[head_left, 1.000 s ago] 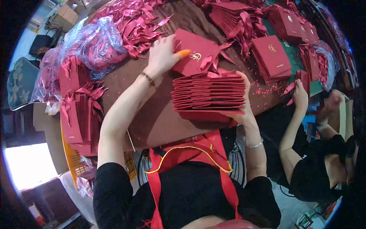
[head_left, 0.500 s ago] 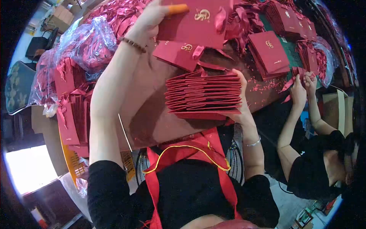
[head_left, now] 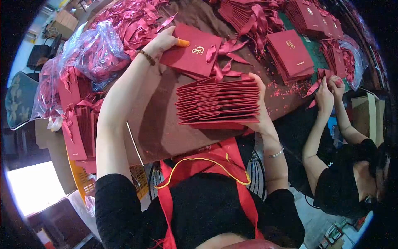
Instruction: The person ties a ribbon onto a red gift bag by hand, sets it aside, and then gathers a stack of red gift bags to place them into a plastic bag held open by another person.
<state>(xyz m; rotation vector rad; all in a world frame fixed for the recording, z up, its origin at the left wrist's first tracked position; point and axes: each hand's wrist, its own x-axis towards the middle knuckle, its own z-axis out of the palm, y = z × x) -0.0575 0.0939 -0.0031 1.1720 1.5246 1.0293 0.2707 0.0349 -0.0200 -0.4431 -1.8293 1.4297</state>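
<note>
My left hand point(head_left: 165, 41), an orange cover on its thumb, grips the left edge of a flat red paper bag point(head_left: 188, 52). That bag has a gold logo and pink ribbon handles point(head_left: 233, 52) trailing to the right. Nearer my body, my right hand point(head_left: 260, 106) is wrapped round the right end of a stack of folded red paper bags point(head_left: 217, 101). The stack's folded edges face me, and its far side touches the ribbons. Some of my right fingers are hidden behind it.
Clear plastic wrapping point(head_left: 101, 54) and loose pink ribbons point(head_left: 137, 20) cover the back left. More bags point(head_left: 74, 133) stand at the left edge. Another bag pile point(head_left: 292, 56) lies to the right, near a co-worker's hands point(head_left: 325, 93) holding a ribbon. Red scraps point(head_left: 286, 89) dot the brown table point(head_left: 166, 128).
My left hand has come down and nearer with the bag, which now covers the place where another bag lay. The stack in my right hand has shifted slightly left.
</note>
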